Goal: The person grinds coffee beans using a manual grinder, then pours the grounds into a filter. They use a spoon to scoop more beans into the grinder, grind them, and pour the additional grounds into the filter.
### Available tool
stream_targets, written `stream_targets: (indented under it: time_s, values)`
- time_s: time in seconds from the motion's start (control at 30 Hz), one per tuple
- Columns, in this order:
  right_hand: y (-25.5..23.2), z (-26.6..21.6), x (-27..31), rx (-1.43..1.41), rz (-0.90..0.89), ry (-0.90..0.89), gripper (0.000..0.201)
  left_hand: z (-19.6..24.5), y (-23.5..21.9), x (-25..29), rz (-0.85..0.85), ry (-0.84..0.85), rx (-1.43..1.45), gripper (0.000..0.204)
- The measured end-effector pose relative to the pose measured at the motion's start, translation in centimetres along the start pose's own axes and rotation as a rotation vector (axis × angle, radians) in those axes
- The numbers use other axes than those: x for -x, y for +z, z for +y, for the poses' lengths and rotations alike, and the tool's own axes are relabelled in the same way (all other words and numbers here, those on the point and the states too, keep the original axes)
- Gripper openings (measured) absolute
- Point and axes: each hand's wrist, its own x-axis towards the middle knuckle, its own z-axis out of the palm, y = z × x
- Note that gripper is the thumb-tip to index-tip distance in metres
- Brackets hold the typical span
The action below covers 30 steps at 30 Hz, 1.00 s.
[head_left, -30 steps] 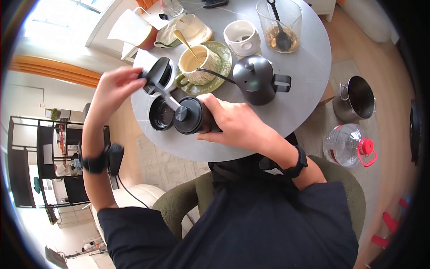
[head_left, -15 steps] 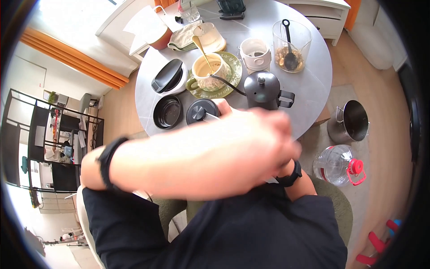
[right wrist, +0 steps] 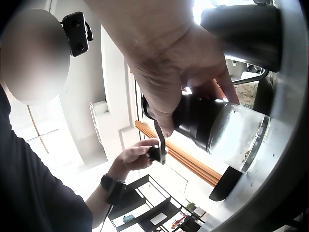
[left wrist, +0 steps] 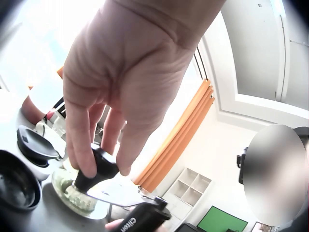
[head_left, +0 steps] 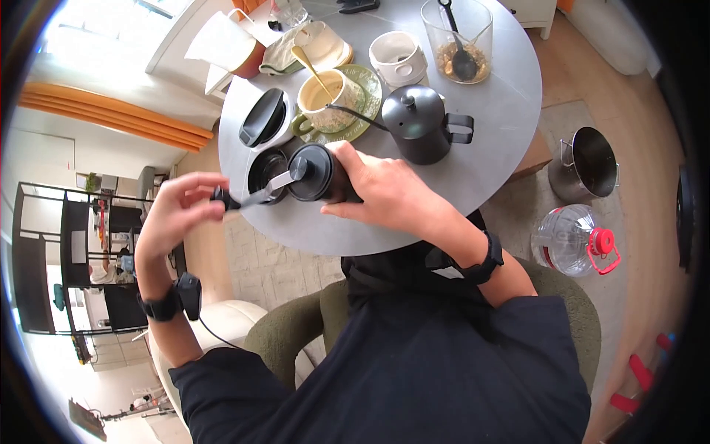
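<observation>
A black hand grinder (head_left: 314, 175) lies tilted over the near edge of the grey table, its crank end facing left. My right hand (head_left: 388, 186) grips its body; in the right wrist view the black barrel (right wrist: 192, 118) has a clear lower section (right wrist: 236, 131). With thumb and fingers, my left hand (head_left: 183, 211) pinches the black crank knob (head_left: 223, 198), also seen in the left wrist view as a dark knob (left wrist: 99, 170) at the fingertips. The metal crank arm (head_left: 268, 190) points left. A round black dish (head_left: 265, 172) sits behind the crank.
Around the grinder stand a black kettle (head_left: 420, 129), a patterned cup (head_left: 325, 111) on a green plate (head_left: 370, 85), a white container with black lid (head_left: 264, 118), a white cup (head_left: 398, 61) and a clear container (head_left: 473, 41). A steel pot (head_left: 584, 166) and bottle (head_left: 566, 240) are right.
The left hand has swung with the crank knob from the right, across the body, back to the left. The right hand still grips the grinder, and the head view has shifted.
</observation>
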Motion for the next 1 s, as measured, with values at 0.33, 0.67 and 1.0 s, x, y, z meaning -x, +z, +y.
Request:
stream_targets:
  time_s: [0.33, 0.67, 1.0]
  values:
    - [-0.3, -0.2, 0.0, 0.005, -0.003, -0.007, 0.063, 8.7, 4.6, -14.4, -0.008, 0.324, -0.074, 0.039]
    - [-0.7, -0.2, 0.1, 0.03, 0.05, -0.147, 0.065, 13.9, 13.4, -6.1, -0.425, 0.836, -0.23, 0.032]
    - [-0.3, -0.3, -0.1, -0.048, -0.004, 0.006, 0.061, 6.0, 7.5, 6.0, -0.4, 0.303, -0.278, 0.038]
